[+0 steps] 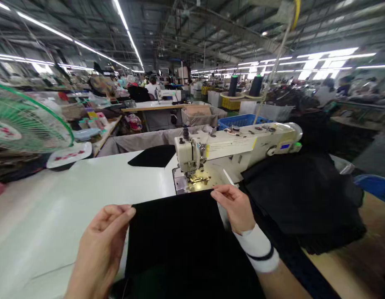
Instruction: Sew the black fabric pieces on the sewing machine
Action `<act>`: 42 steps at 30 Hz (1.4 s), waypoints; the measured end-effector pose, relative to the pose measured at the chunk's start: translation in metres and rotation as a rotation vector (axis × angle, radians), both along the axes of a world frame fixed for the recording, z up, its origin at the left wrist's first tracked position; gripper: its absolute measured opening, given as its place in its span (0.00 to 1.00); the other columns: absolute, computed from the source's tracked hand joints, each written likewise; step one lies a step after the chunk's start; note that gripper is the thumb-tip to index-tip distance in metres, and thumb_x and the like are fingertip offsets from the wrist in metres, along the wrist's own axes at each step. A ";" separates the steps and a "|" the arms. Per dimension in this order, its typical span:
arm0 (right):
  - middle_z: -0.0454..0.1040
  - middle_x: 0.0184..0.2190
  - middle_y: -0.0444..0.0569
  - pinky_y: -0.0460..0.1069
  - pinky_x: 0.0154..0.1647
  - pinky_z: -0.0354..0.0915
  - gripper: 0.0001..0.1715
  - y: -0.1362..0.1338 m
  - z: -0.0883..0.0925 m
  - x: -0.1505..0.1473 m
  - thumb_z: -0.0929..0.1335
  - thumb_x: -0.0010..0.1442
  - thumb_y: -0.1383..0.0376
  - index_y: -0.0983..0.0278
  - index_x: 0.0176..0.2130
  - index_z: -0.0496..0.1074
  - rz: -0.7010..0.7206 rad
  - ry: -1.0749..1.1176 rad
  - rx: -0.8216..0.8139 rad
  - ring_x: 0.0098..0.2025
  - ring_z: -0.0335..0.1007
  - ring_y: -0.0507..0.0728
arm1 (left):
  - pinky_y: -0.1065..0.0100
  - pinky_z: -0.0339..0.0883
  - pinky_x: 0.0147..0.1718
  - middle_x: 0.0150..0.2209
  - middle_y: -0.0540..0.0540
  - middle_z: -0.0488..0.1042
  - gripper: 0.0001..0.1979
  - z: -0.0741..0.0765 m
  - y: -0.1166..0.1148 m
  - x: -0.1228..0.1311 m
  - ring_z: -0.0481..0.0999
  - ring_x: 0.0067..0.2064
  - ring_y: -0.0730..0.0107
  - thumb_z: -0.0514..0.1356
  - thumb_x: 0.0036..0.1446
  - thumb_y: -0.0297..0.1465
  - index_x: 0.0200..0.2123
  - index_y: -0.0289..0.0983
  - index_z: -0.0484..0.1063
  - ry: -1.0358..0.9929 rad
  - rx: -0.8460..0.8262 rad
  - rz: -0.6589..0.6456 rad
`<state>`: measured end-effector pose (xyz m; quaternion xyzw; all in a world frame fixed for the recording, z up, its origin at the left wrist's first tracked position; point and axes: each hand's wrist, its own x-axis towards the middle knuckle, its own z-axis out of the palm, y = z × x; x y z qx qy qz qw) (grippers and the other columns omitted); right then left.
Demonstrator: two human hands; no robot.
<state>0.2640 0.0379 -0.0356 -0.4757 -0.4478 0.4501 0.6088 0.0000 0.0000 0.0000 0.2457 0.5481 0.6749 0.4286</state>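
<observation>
A piece of black fabric [180, 236] is stretched flat in front of me on the white sewing table [71, 207]. My left hand [101, 245] pinches its upper left corner between thumb and fingers. My right hand [236, 207], with a white cuff and a black band at the wrist, grips the upper right corner. The cloth's top edge lies just short of the presser foot [195, 179] of a cream sewing machine [232, 147]. The needle area is lit yellow.
A heap of black fabric [304, 199] lies to the right of the machine. A small black piece [153, 157] rests at the table's back. A green fan [24, 120] stands at the left. Blue bins, thread cones and other workstations with people fill the hall behind.
</observation>
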 end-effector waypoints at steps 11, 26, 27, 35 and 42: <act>0.74 0.30 0.45 0.50 0.41 0.67 0.04 -0.022 -0.010 -0.010 0.70 0.58 0.64 0.62 0.33 0.70 0.097 -0.374 0.280 0.36 0.72 0.55 | 0.71 0.65 0.34 0.30 0.52 0.75 0.14 0.046 0.038 -0.024 0.73 0.33 0.70 0.68 0.42 0.36 0.24 0.39 0.64 0.767 0.143 -0.169; 0.77 0.37 0.48 0.50 0.43 0.70 0.11 -0.057 -0.094 -0.001 0.64 0.64 0.75 0.62 0.44 0.70 0.238 -0.774 0.637 0.40 0.75 0.56 | 0.69 0.60 0.29 0.23 0.53 0.69 0.08 -0.073 0.146 0.060 0.68 0.28 0.70 0.61 0.46 0.24 0.22 0.39 0.63 1.117 0.080 -0.642; 0.77 0.36 0.48 0.50 0.42 0.70 0.11 -0.056 -0.094 0.001 0.64 0.64 0.75 0.63 0.43 0.70 0.234 -0.796 0.665 0.39 0.74 0.56 | 0.69 0.60 0.30 0.24 0.53 0.68 0.08 -0.076 0.145 0.059 0.68 0.28 0.70 0.60 0.46 0.24 0.22 0.39 0.62 1.115 0.084 -0.625; 0.75 0.37 0.52 0.56 0.41 0.70 0.09 -0.043 -0.085 0.001 0.63 0.63 0.76 0.64 0.40 0.69 0.184 -0.949 0.737 0.41 0.72 0.60 | 0.69 0.60 0.30 0.24 0.54 0.67 0.08 -0.084 0.163 0.059 0.67 0.28 0.71 0.60 0.46 0.24 0.24 0.39 0.62 1.093 0.063 -0.572; 0.77 0.38 0.52 0.56 0.44 0.72 0.12 -0.031 -0.083 -0.003 0.63 0.61 0.76 0.64 0.42 0.69 0.175 -0.931 0.799 0.43 0.74 0.59 | 0.70 0.58 0.26 0.22 0.55 0.67 0.09 -0.083 0.183 0.063 0.68 0.26 0.72 0.61 0.45 0.25 0.26 0.39 0.61 1.084 0.012 -0.598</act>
